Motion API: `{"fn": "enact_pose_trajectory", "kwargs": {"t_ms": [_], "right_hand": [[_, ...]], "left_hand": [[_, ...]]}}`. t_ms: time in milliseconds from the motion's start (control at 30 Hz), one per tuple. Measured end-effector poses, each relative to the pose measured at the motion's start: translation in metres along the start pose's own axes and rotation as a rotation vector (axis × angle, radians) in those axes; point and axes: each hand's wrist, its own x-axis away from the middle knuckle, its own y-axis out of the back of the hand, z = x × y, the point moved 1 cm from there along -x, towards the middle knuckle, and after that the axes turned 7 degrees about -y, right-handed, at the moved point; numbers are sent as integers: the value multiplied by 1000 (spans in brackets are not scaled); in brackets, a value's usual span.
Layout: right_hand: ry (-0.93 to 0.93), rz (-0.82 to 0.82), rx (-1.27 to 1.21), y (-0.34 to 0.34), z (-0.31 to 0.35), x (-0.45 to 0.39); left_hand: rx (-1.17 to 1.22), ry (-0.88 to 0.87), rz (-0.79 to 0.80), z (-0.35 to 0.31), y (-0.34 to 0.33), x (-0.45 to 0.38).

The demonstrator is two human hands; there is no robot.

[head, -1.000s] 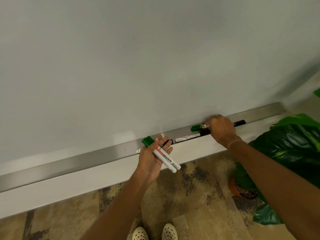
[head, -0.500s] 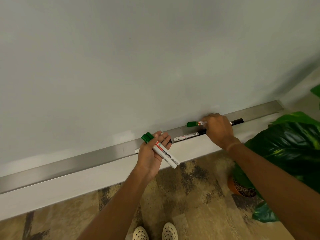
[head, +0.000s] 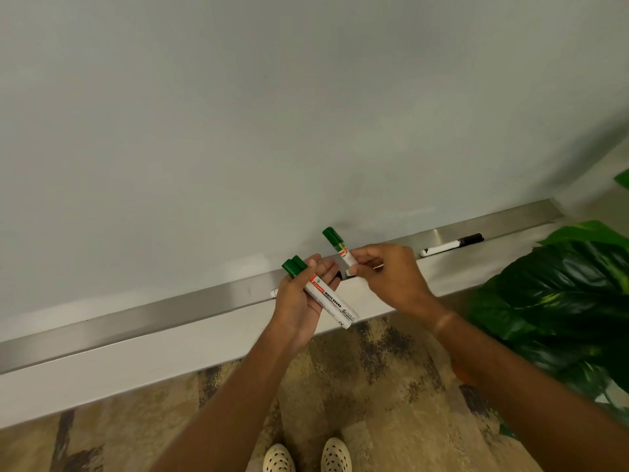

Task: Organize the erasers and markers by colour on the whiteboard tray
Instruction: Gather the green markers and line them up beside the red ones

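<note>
The third green-capped white whiteboard marker (head: 335, 242) has left the brushed-metal whiteboard tray (head: 170, 310), where a second ago it lay under the right hand; now the right hand (head: 386, 274) pinches its white barrel between thumb and curled fingertips, cap tilted up and away from the palm, and carries it towards the left hand. The left hand (head: 301, 298) lies palm up, fingers loosely curled round two more green-capped markers (head: 320, 292), caps beyond the fingertips and printed white barrels running down across the palm. So the greens are probably being gathered into one bunch, with placing still to come. Past the right knuckles, well apart, a black-capped white marker (head: 452, 245) lies flat in the tray; behind the fingers of both hands, bits of other markers show, too hidden to tell colour. No eraser is visible. Right of the right forearm stands a dark green leafy plant (head: 551, 294).
</note>
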Motion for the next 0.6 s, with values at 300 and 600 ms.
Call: {"fn": "enact_pose_trajectory", "kwargs": {"t_ms": [300,600], "right_hand": [[-2,259,-142,-35,35,28],[124,411,-155,-81,67,41]], "left_hand": [[-24,-100,14,-19,26,22],[-16,-244,-62,-43,69,58]]}}
